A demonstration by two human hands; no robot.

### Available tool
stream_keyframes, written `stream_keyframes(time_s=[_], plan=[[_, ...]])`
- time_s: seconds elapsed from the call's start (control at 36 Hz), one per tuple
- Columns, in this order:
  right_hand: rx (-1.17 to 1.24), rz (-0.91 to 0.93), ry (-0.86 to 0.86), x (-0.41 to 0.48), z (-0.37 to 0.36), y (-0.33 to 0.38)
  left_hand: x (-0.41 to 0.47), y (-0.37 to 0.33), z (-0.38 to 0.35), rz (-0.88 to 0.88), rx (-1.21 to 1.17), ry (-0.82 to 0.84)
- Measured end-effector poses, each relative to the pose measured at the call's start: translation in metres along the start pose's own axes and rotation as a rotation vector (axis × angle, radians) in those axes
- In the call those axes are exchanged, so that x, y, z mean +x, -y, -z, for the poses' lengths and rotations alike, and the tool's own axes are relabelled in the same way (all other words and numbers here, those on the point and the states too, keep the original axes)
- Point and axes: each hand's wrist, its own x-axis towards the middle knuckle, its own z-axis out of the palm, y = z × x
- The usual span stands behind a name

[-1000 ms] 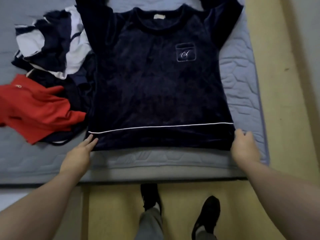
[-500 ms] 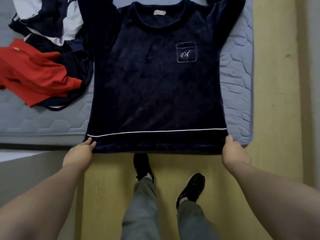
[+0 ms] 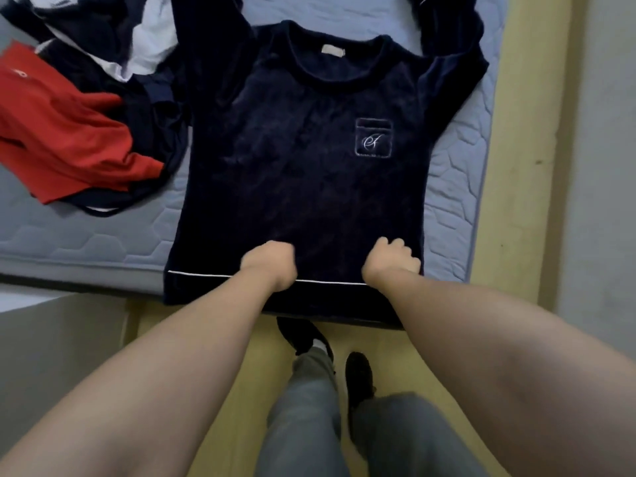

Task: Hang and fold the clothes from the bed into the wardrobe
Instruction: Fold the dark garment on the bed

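Observation:
A navy velvet top (image 3: pixel 303 160) with a white hem stripe and a chest emblem lies face up on the grey-blue mattress (image 3: pixel 86 242). Its hem hangs over the mattress's near edge. My left hand (image 3: pixel 270 265) and my right hand (image 3: pixel 392 261) rest side by side on the lower front of the top, just above the stripe. Both have their fingers curled down into the fabric. Both sleeves point up toward the far end of the bed.
A red garment (image 3: pixel 65 139) and a heap of navy-and-white clothes (image 3: pixel 113 46) lie on the mattress to the left of the top. Yellow floor (image 3: pixel 516 201) runs along the right side. My legs and black shoes (image 3: pixel 358 376) stand below the hem.
My hands left the hem's two outer corners and moved inward onto the lower middle of the top. Before that, the top slid toward me so its hem overhangs the mattress edge.

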Motion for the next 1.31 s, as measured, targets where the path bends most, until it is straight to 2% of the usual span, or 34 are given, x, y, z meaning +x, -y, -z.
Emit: stream_keyframes(time_s=[0.14, 0.31, 0.39, 0.5, 0.67, 0.89, 1.0, 1.06, 1.08, 1.17, 1.25, 1.31], plan=[[0.152, -0.033, -0.031, 0.026, 0.056, 0.013, 0.010, -0.033, 0.031, -0.085, -0.166, -0.019], [0.376, -0.111, -0.055, 0.087, 0.118, -0.007, 0.036, -0.061, 0.051, -0.083, -0.265, -0.034], [0.479, -0.133, -0.121, 0.130, 0.153, -0.024, 0.052, -0.081, 0.062, -0.079, -0.287, -0.052], [0.482, -0.120, -0.244, 0.195, 0.211, -0.053, 0.091, -0.122, 0.086, -0.076, -0.319, -0.101], [0.094, 0.223, -0.444, 0.291, 0.282, -0.086, 0.175, -0.211, 0.128, 0.025, -0.500, -0.244], [-0.509, 0.650, -0.310, 0.376, 0.338, -0.111, 0.276, -0.308, 0.177, 0.050, -0.585, -0.358], [-0.700, 1.088, -0.400, 0.389, 0.353, -0.116, 0.311, -0.318, 0.189, 0.117, -0.600, -0.246], [-0.757, 1.215, -0.349, 0.388, 0.354, -0.117, 0.324, -0.319, 0.190, 0.148, -0.593, -0.165], [-0.730, 1.194, -0.294, 0.385, 0.355, -0.117, 0.329, -0.319, 0.190, 0.161, -0.590, -0.138], [-0.446, 0.976, -0.062, 0.378, 0.357, -0.115, 0.339, -0.317, 0.189, 0.192, -0.599, -0.105], [-0.208, 0.856, 0.042, 0.372, 0.366, -0.104, 0.341, -0.311, 0.191, 0.216, -0.664, -0.084], [-0.059, 0.716, 0.217, 0.364, 0.376, -0.095, 0.341, -0.308, 0.191, 0.223, -0.719, -0.079]])
